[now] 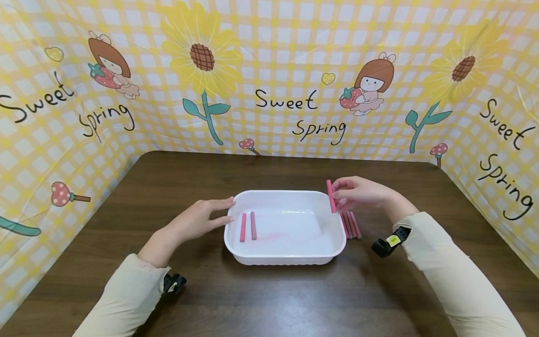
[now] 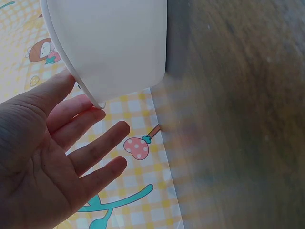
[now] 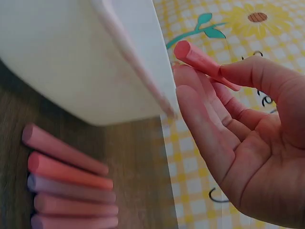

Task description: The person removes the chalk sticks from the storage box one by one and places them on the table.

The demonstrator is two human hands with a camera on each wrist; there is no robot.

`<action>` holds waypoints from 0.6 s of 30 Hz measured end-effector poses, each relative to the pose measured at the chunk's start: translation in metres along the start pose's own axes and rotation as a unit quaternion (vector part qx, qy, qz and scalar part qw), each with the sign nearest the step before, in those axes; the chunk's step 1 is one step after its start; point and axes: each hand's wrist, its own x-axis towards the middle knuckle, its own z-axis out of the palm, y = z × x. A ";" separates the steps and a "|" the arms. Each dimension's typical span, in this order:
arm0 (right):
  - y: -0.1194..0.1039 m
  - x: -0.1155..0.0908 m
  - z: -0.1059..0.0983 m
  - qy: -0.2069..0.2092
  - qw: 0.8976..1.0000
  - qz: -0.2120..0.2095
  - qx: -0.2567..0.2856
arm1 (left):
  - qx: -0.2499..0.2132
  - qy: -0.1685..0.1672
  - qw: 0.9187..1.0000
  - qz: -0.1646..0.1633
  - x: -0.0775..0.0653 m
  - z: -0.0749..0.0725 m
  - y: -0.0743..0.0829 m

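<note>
A white plastic tray [image 1: 286, 257] stands on the brown table. My left hand [image 1: 193, 217] touches the tray's left rim, its fingers loosely spread. Between thumb and fingers, my right hand [image 1: 358, 192] pinches a pinkish-red chalk stick [image 1: 331, 196], held upright over the tray's right rim. The same chalk [image 3: 202, 61] shows its round end in the right wrist view. Inside the tray at the left, a red chalk stick [image 1: 243, 228] and a duller pink chalk stick [image 1: 253, 225] lie side by side. Pink smudges mark the tray's floor.
Several pink, red and mauve chalk sticks [image 3: 71, 191] lie in a row on the table just right of the tray, partly hidden by its rim in the head view. A yellow checked cloth [image 1: 286, 61] stands around the table's back and sides.
</note>
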 end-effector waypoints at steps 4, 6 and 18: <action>0.009 -0.005 -0.006 0.001 1.000 0.001 0.023 | -0.001 0.000 1.000 -0.003 0.000 0.000 0.000; 0.013 -0.006 -0.008 0.003 1.000 0.004 0.029 | 0.000 0.000 1.000 -0.004 -0.001 0.000 0.000; 0.042 -0.021 -0.020 0.031 0.998 0.030 0.046 | -0.004 -0.002 1.000 -0.002 0.000 0.000 0.000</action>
